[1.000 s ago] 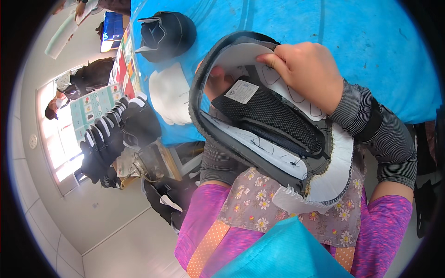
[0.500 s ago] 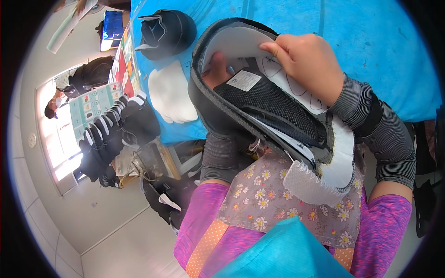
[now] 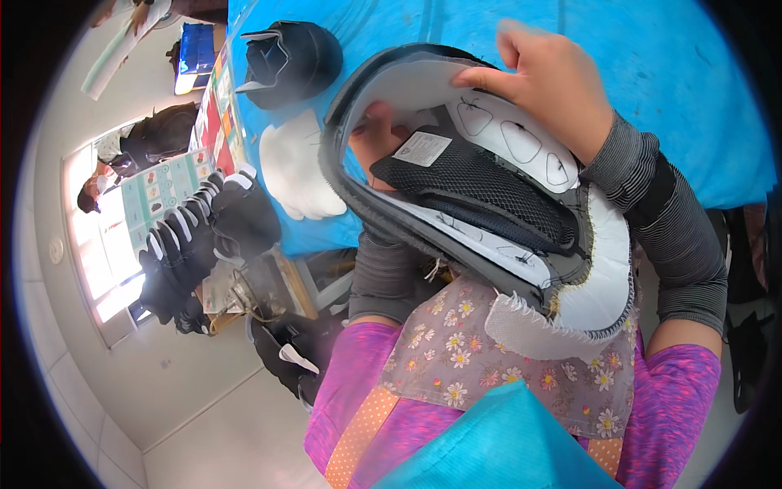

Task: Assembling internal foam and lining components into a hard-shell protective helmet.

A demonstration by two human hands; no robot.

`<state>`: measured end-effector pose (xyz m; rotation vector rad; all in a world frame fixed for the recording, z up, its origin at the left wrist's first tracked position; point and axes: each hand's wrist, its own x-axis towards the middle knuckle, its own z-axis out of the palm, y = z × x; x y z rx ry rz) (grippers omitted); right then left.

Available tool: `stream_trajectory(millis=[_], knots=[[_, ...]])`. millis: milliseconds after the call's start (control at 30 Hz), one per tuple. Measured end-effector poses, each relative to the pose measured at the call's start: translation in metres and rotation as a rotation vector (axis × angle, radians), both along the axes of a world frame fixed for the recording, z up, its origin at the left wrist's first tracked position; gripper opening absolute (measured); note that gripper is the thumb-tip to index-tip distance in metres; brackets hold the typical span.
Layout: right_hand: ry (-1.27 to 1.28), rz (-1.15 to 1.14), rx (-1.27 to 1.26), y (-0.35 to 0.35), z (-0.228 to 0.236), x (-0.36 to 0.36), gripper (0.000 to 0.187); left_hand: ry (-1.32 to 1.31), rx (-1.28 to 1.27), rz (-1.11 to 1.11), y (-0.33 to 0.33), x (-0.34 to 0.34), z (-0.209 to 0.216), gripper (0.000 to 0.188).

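A black shoe upper lies tilted, bottom side up, across both hands in front of me. A stiff pale toe piece lines its far end; black mesh, a small white label and white side pieces with dark stitched loops show inside. My left hand supports the upper from the left, its fingers curled around it and partly hidden behind it. At the far right rim, my right hand has its thumb against the toe piece; its index finger is lifted and blurred, the other fingers hidden behind the rim.
Blue sheeting covers the table. Another black shoe upper stands at the far left, beside a stack of white shaped pieces. Several black uppers line up further left. A person is in the background.
The upper has tipped, showing more of its stitched side pieces. My right index finger has lifted away from the rim, while the thumb stays by the toe piece.
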<state>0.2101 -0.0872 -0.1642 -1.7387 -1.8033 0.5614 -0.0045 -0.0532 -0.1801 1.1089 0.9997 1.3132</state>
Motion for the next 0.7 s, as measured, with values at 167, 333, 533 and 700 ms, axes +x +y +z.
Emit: stream_trajectory(millis=[167, 333, 533, 700], knots=[[0.480, 0.289, 0.347, 0.005, -0.028, -0.009, 0.032, -0.064, 0.118, 0.038, 0.005, 0.005, -0.009, 0.057], [0.386, 0.322, 0.202, 0.002, -0.010, -0.007, 0.030, -0.130, 0.200, 0.121, 0.005, 0.002, -0.016, 0.050], [0.521, 0.334, 0.157, -0.001, -0.021, -0.008, 0.028, -0.199, 0.109, -0.028, 0.009, -0.003, -0.022, 0.047], [0.654, 0.344, 0.161, 0.000, -0.011, -0.010, 0.033, -0.024, 0.024, -0.109, -0.006, 0.003, -0.010, 0.052]])
